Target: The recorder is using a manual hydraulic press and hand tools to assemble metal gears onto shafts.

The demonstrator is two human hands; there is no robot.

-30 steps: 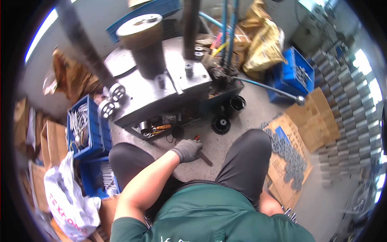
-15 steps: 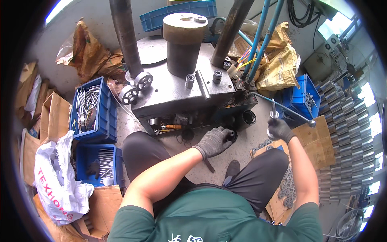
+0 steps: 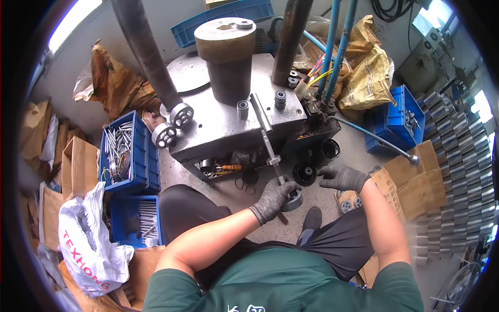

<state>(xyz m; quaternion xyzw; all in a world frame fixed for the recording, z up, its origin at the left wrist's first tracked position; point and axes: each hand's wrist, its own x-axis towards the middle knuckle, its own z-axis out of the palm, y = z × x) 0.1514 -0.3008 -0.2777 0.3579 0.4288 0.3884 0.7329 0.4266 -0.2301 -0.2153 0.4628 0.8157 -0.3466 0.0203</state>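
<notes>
- Left hand (image 3: 271,199): gloved fingers closed around the lower end of a rod (image 3: 266,136) that slants up over the press (image 3: 228,122)
- Right hand (image 3: 343,177): fingers spread, empty, near a black wheel (image 3: 304,173) on the floor

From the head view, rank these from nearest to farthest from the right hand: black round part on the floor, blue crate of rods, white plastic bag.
From the right hand:
1. Black round part, just left of it.
2. Blue crate of rods, far left.
3. White plastic bag, lower left.
</notes>
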